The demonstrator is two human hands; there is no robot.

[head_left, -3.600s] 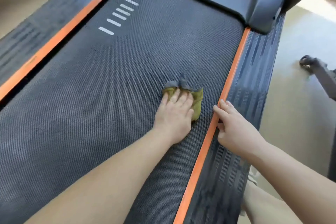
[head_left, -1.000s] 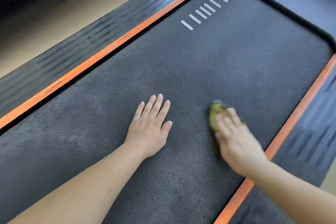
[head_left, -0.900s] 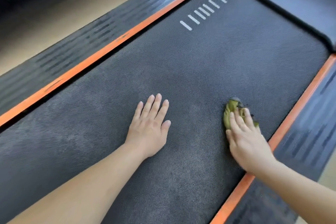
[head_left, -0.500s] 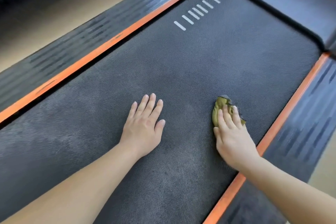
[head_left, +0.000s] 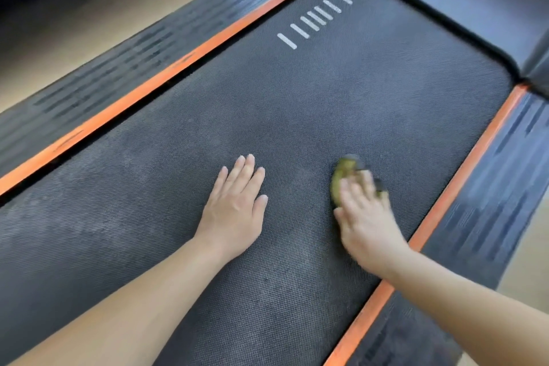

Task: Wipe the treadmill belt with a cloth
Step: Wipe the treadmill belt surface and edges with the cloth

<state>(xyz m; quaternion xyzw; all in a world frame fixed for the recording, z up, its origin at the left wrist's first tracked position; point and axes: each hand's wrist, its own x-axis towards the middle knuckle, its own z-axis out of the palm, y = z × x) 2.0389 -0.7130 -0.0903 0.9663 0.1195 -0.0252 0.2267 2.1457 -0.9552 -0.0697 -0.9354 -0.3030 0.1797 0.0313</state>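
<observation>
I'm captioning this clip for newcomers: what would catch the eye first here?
Two bare hands stand out on the dark treadmill belt: the left hand lies flat mid-belt, and the right hand presses a yellow-green cloth beside it. Bright orange strips edge the belt, and white dashes mark its far end.

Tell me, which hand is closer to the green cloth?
Right. The right hand presses down on the cloth, its fingers covering most of it. The left hand lies flat on the belt to the cloth's left, not touching it.
</observation>
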